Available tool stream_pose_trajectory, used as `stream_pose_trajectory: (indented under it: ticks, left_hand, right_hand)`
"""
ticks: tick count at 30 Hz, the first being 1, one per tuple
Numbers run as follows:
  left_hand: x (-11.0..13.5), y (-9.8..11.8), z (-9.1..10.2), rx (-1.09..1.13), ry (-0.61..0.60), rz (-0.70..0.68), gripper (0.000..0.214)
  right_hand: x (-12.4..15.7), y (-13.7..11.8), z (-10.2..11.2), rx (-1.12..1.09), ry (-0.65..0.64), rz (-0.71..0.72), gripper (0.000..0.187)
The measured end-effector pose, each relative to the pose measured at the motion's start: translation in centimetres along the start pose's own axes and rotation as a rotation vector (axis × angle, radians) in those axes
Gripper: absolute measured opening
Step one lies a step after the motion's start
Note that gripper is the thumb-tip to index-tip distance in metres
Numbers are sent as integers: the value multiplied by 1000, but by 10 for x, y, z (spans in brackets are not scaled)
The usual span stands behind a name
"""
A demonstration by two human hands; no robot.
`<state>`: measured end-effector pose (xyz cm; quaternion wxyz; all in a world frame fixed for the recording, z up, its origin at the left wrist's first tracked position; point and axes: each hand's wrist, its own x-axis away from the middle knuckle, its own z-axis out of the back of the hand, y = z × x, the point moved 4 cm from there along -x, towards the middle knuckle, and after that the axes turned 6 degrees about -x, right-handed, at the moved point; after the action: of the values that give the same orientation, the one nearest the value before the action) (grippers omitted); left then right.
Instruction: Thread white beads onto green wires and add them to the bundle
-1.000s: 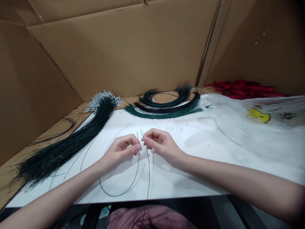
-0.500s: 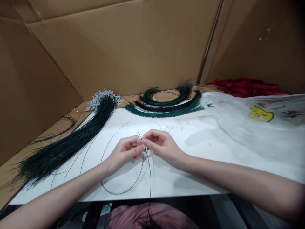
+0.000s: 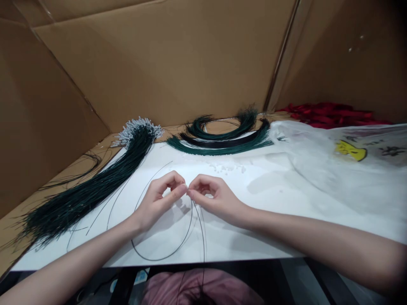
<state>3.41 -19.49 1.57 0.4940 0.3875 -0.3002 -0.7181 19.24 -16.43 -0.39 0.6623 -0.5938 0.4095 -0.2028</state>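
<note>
My right hand [image 3: 216,195] pinches a thin dark cord [image 3: 203,241] between thumb and forefinger. From these fingertips one strand hangs down past the table edge and another curves left in a wide loop over the white tabletop [image 3: 260,237]. My left hand [image 3: 160,199] is also pinched, its fingertips almost meeting those of the right. A tiny pale spot shows at its tips, but what it grips there is too small to make out. Behind the hands lie small white beads [image 3: 226,169], scattered.
To the left lies a long bundle of dark green cords [image 3: 104,182] with white tips [image 3: 135,129]. Curved cord bundles [image 3: 222,148] lie at the back. A clear plastic bag [image 3: 337,178] covers the right side, red ribbons [image 3: 330,115] behind it. Cardboard walls [image 3: 165,63] enclose the table.
My left hand has shifted a little up and left, and its fingers have come off the cord crossing. The cord end that stuck up above the fingertips no longer shows.
</note>
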Motion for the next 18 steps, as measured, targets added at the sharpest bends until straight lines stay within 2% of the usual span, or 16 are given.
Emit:
stream_pose_trajectory:
  ticks: [6, 18]
  left_hand:
    - [1, 3, 0, -56, 37, -37, 20]
    - [1, -5, 0, 15, 67, 41, 23]
  right_hand:
    - [2, 3, -1, -10, -23, -41, 13]
    - [2, 4, 0, -52, -12, -79, 18]
